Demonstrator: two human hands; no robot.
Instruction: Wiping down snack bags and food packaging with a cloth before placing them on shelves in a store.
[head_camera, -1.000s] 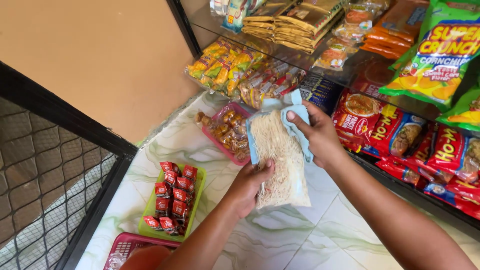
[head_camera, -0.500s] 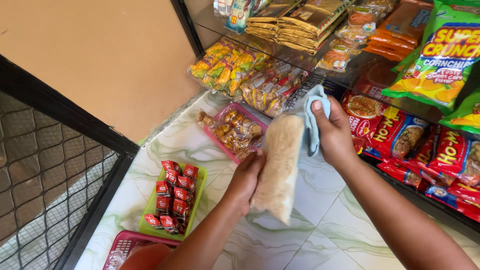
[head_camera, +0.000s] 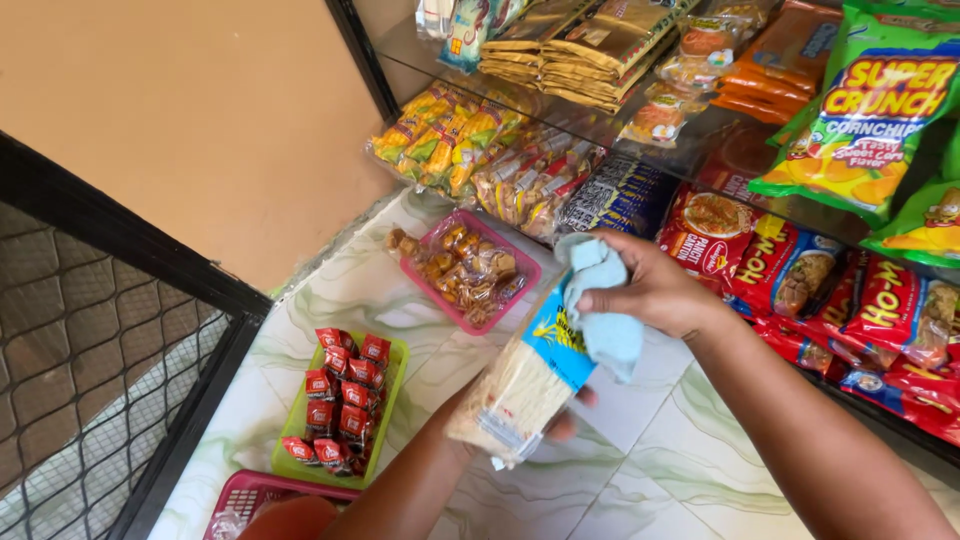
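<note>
My left hand (head_camera: 560, 418) holds a clear packet of pale noodles (head_camera: 515, 392) with a blue label, tilted up to the right above the marbled counter (head_camera: 640, 470). Most of that hand is hidden behind the packet. My right hand (head_camera: 655, 290) grips a light blue cloth (head_camera: 605, 310) and presses it against the packet's upper end. A pink tray of wrapped brown sweets (head_camera: 465, 268) lies just beyond the packet.
A green tray of small red packets (head_camera: 340, 405) sits at the left, a pink basket (head_camera: 255, 500) at the bottom edge. Red snack packs (head_camera: 800, 270) and green crisp bags (head_camera: 865, 105) line the shelves. A black mesh frame (head_camera: 90, 400) borders the left.
The noodle packet has turned from flat-on to edge-on and then shows its blue label. My right hand with the cloth has slid along its top end.
</note>
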